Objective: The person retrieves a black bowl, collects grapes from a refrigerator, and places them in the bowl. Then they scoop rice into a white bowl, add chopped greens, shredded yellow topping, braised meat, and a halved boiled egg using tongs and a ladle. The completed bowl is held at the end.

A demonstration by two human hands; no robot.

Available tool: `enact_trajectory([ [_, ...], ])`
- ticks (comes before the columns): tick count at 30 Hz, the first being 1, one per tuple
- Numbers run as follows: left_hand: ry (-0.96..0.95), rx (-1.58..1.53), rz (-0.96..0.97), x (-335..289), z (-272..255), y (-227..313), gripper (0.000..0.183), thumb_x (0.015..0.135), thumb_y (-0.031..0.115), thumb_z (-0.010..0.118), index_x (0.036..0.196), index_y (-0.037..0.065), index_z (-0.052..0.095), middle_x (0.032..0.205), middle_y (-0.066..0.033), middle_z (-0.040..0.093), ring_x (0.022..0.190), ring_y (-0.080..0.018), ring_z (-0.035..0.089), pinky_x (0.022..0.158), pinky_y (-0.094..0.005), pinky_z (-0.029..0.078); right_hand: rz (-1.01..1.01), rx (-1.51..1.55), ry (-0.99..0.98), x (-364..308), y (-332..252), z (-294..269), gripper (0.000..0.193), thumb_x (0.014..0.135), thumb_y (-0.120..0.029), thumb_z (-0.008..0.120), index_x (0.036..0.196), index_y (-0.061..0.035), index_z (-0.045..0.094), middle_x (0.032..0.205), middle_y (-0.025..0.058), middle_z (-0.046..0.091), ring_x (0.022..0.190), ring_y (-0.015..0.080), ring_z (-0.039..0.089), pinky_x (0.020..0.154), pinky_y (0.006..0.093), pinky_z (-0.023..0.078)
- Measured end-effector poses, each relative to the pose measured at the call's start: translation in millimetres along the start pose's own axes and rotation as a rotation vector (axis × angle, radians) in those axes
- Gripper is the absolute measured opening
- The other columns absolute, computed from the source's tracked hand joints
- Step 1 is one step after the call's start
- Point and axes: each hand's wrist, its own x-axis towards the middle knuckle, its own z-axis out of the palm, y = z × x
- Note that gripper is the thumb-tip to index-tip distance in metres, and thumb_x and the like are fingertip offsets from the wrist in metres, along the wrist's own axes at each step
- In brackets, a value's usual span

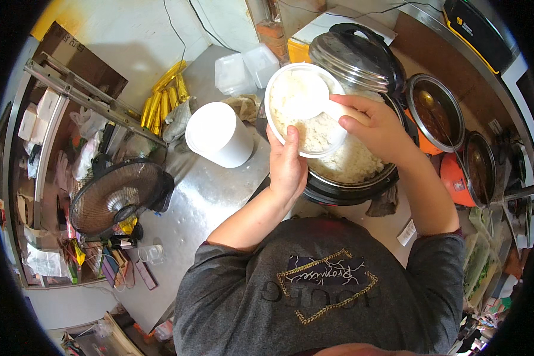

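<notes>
One bowl (pixel 269 99) was gripped by the left hand (pixel 288 166), a scoop (pixel 305 98) by the right (pixel 366 123), seemingly nearer the cooker (pixel 337 194) beneath.

The middle is brightly lit, the light probably falling from above. Glare streaks the metal table (pixel 187 193), while the white tub (pixel 222 136) and white scoop (pixel 304 99) wash out nearly to blank. A soft shadow lies on the pale wall (pixel 142 26). All 4 corners go black, and straight edges bow toward the smeary rim.
</notes>
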Motion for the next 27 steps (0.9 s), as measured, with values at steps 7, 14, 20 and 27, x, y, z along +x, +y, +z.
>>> enact_trajectory([
  [7,0.202,-0.301,-0.178,-13.5,-46.2,55.9,0.069,0.094,0.054,0.042,0.145,0.011,0.024,0.146,-0.0094,0.034,0.133,-0.0264,0.037,0.109,-0.0426,0.034,0.253,-0.051,-0.070,1.4,-29.8,-35.6,0.039,0.084,-0.013,0.060,0.122,-0.0020,0.058,0.109,0.0084,0.063,0.096,0.0157,0.059,0.085,0.0289,0.046],
  [14,0.382,-0.163,0.015,-54.3,-87.3,80.1,0.074,0.092,0.061,0.037,0.145,0.011,0.025,0.146,-0.0086,0.036,0.134,-0.0270,0.035,0.109,-0.0446,0.031,-0.331,-0.817,-0.025,53.9,-45.3,-16.4,0.030,0.079,-0.009,0.060,0.109,-0.0067,0.062,0.093,0.0130,0.060,0.086,0.0333,0.059,0.076,0.0404,0.047],
  [20,0.499,-0.354,0.015,-106.6,-113.6,94.4,0.073,0.091,0.061,0.040,0.144,0.012,0.029,0.146,-0.0090,0.037,0.132,-0.0289,0.039,0.107,-0.0462,0.034,-0.178,-0.731,-0.462,150.8,-38.2,143.3,0.040,0.078,-0.023,0.060,0.116,-0.0088,0.062,0.111,0.0165,0.063,0.100,0.0326,0.061,0.088,0.0408,0.048],
  [27,0.611,-0.238,0.059,-149.7,-146.6,96.1,0.070,0.092,0.058,0.041,0.143,0.011,0.031,0.145,-0.0101,0.038,0.131,-0.0306,0.040,0.107,-0.0471,0.034,-0.297,-0.710,-0.302,190.0,17.9,159.0,0.047,0.082,-0.035,0.063,0.121,-0.0085,0.060,0.106,0.0185,0.065,0.097,0.0335,0.062,0.089,0.0415,0.048],
])
